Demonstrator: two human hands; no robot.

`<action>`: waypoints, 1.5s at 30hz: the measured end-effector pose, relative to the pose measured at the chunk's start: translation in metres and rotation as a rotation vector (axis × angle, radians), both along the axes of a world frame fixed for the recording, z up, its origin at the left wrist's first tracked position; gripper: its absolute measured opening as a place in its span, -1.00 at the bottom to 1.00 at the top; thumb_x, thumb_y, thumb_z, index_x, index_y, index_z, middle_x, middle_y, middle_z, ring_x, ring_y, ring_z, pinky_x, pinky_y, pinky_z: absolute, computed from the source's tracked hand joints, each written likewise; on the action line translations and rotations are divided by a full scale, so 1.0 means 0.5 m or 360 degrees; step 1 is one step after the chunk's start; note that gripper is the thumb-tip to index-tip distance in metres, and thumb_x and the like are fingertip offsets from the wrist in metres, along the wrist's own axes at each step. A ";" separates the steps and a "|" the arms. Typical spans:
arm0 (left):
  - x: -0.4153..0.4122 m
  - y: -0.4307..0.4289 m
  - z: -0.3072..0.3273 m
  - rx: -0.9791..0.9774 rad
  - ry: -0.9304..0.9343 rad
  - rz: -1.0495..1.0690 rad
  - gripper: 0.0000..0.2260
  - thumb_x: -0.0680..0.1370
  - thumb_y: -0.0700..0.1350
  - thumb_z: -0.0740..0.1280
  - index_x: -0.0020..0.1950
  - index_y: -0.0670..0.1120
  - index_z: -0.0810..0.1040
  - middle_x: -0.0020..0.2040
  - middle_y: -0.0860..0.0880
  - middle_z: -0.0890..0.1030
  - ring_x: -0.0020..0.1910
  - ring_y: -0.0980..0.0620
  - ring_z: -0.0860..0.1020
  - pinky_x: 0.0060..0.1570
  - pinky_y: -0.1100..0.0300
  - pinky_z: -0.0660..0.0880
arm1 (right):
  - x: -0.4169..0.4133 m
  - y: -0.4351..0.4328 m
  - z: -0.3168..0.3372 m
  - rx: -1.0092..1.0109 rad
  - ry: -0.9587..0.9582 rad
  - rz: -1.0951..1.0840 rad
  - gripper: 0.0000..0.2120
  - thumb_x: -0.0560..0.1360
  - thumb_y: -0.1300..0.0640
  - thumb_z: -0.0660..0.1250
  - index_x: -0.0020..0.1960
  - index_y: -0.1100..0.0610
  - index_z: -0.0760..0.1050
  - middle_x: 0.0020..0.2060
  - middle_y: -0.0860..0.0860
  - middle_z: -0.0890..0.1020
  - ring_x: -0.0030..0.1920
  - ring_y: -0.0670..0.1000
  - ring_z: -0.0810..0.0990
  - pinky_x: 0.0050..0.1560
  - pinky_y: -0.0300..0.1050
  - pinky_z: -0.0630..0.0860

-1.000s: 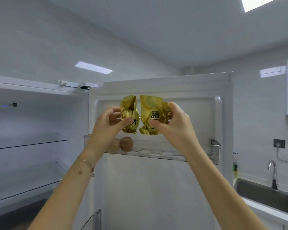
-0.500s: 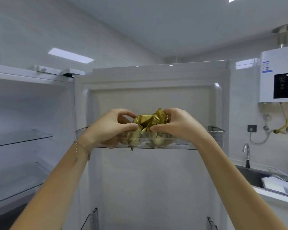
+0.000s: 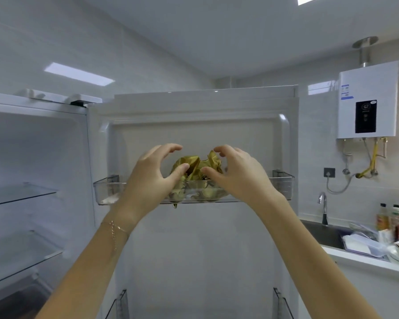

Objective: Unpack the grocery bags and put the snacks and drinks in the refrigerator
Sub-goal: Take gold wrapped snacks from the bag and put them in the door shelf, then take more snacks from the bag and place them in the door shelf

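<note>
Two crumpled gold snack packets (image 3: 195,168) lie side by side in the clear upper shelf (image 3: 106,192) of the open refrigerator door (image 3: 194,249). My left hand (image 3: 148,176) hovers at their left with fingers spread and arched, its thumb tip at the left packet's foil. My right hand (image 3: 242,176) mirrors it on the right, fingers spread, its thumb close to the right packet. Neither hand grips the packets. The packets' lower halves show through the shelf's clear wall.
The refrigerator's inside is at the left, with glass shelves (image 3: 21,194). At the right are a sink (image 3: 325,236) with a faucet (image 3: 323,203), bottles (image 3: 396,222) and dishes on the counter. A white water heater (image 3: 366,100) hangs on the wall.
Both hands lowered the two gold packets from in front of the door into the upper door shelf, then let go and spread their fingers.
</note>
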State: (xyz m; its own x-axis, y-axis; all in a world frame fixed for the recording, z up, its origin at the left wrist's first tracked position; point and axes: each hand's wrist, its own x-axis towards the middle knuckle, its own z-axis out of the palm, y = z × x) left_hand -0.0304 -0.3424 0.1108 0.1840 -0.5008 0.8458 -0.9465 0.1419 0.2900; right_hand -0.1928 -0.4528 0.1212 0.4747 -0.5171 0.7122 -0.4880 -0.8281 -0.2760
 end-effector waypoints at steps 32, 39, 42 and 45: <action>-0.884 -0.490 -0.287 0.0256 -0.0646 -0.0627 -0.37 0.51 0.33 0.01 0.50 0.06 0.29 0.52 -0.07 0.27 0.54 -0.16 0.10 0.47 -0.21 -0.01 | -0.963 -0.158 -0.281 0.0175 0.0109 -0.1408 -0.32 0.52 -0.20 0.25 0.55 -0.16 0.04 0.53 -0.04 0.15 0.54 0.08 0.00 0.50 0.10 -0.02; -1.097 -0.620 -0.371 0.0378 -0.0611 -0.0924 -0.34 0.49 0.37 -0.02 0.52 0.10 0.23 0.55 -0.02 0.21 0.56 -0.11 0.02 0.49 -0.19 -0.10 | -1.158 -0.224 -0.361 0.0396 0.0158 -0.1621 -0.29 0.51 -0.22 0.23 0.55 -0.16 0.00 0.55 -0.03 0.12 0.54 0.08 -0.02 0.51 0.11 -0.03; -1.174 -0.681 -0.413 0.0407 -0.0623 -0.1033 -0.35 0.50 0.37 -0.02 0.52 0.09 0.24 0.54 -0.02 0.21 0.56 -0.10 0.04 0.48 -0.17 -0.10 | -1.229 -0.257 -0.399 0.0446 0.0183 -0.1723 -0.30 0.52 -0.23 0.22 0.55 -0.15 -0.01 0.54 -0.03 0.12 0.54 0.08 -0.01 0.52 0.11 -0.03; -1.257 -0.752 -0.468 0.0485 -0.0635 -0.1154 -0.33 0.49 0.37 -0.04 0.53 0.10 0.22 0.55 -0.03 0.20 0.56 -0.08 0.04 0.49 -0.16 -0.12 | -1.306 -0.300 -0.457 0.0576 0.0180 -0.1835 -0.29 0.52 -0.24 0.23 0.56 -0.13 0.00 0.55 -0.03 0.10 0.54 0.06 -0.02 0.52 0.14 -0.04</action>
State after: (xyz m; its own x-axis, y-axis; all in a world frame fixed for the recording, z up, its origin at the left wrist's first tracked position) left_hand -0.6590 -0.7186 -0.1235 -0.5472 -0.5938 0.5899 -0.6919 0.7175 0.0804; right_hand -0.8458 -0.6030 -0.1073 -0.3453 -0.8376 0.4234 -0.9240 0.2245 -0.3095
